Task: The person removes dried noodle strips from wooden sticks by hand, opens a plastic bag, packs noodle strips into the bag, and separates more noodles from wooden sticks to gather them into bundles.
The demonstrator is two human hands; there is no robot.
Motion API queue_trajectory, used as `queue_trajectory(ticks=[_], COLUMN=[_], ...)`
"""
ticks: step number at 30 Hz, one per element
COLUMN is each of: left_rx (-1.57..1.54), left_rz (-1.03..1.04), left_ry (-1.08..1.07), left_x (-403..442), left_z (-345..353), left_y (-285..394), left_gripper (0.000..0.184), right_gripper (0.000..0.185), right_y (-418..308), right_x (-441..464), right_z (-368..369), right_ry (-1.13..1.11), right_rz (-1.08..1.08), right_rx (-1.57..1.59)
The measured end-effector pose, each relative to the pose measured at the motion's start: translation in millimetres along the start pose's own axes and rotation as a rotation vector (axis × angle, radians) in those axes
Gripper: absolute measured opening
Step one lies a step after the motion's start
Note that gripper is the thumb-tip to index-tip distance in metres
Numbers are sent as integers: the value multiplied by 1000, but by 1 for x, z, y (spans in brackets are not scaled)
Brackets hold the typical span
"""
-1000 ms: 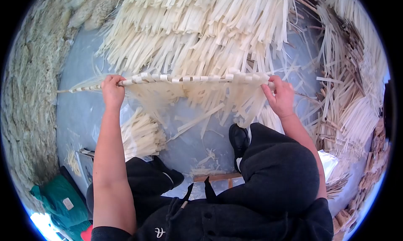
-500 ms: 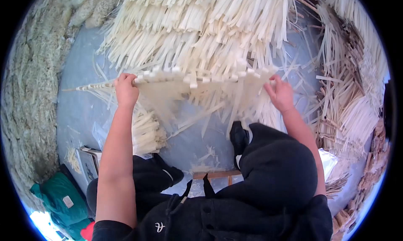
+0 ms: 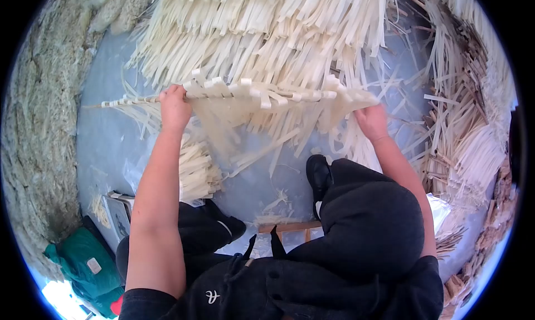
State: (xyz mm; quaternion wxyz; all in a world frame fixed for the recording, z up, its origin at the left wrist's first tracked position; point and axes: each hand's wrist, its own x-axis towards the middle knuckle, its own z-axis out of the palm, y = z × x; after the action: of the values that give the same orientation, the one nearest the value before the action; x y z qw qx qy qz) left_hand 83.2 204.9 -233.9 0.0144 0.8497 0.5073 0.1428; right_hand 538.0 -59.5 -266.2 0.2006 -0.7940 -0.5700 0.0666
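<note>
A thin stick (image 3: 146, 100) hung with pale, flat strips (image 3: 217, 111) is held up crosswise in front of me. The strips loop over the stick and dangle, smeared by motion. My left hand (image 3: 175, 103) is closed around the stick left of its middle, and the bare left tip pokes out past the fist. At the right end, my right hand (image 3: 371, 121) is closed, its fingertips partly hidden behind the strips there. Below the left hand, a bundle of pale strips (image 3: 198, 172) lies on the grey floor.
Layered rows of pale strips (image 3: 267, 30) spread across the floor ahead. Sticks and strips (image 3: 446, 119) are heaped at right. A rough fibrous pile (image 3: 42, 125) lines the left side, near a green bag (image 3: 83, 258). A low wooden stool (image 3: 290, 227) shows between my legs.
The strip-hung stick has tilted, its left part rising slightly and its right end dropping. My left hand has moved up and right; my right hand has gone a little lower.
</note>
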Motion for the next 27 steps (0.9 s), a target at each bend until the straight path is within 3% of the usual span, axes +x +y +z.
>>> queue_trajectory(ticks=[2, 5, 9, 12, 16, 18, 21, 25, 27], left_rx=[-217, -260, -113, -78, -143, -170, -195, -159, -184], left_rz=[-43, -102, -2, 14, -74, -77, -68, 131, 167], left_ry=[-22, -5, 217, 292, 220, 198, 133, 66, 44], left_x=[8, -1, -14, -7, -5, -5, -7, 1, 1], left_z=[-12, -59, -11, 2, -3, 0, -18, -85, -131], left_y=[-7, 25, 46, 44, 31, 21, 15, 6, 15], left_gripper=[31, 31, 31, 32, 30, 29, 29, 31, 34], right_gripper=[46, 46, 48, 56, 61, 63, 57, 50, 44], right_y=[-22, -41, -4, -28, -36, -44, -55, -78, -83], right_x=[8, 11, 13, 8, 12, 9, 5, 1, -4], right_z=[-40, -88, -27, -13, -16, -20, -42, -99, -121], right_ry=[118, 152, 121, 11, -1, -90, -55, -45, -190], right_rz=[89, 195, 173, -33, -40, 117, 133, 95, 69], right_rx=[-81, -18, -10, 42, 6, -36, 24, 161, 245])
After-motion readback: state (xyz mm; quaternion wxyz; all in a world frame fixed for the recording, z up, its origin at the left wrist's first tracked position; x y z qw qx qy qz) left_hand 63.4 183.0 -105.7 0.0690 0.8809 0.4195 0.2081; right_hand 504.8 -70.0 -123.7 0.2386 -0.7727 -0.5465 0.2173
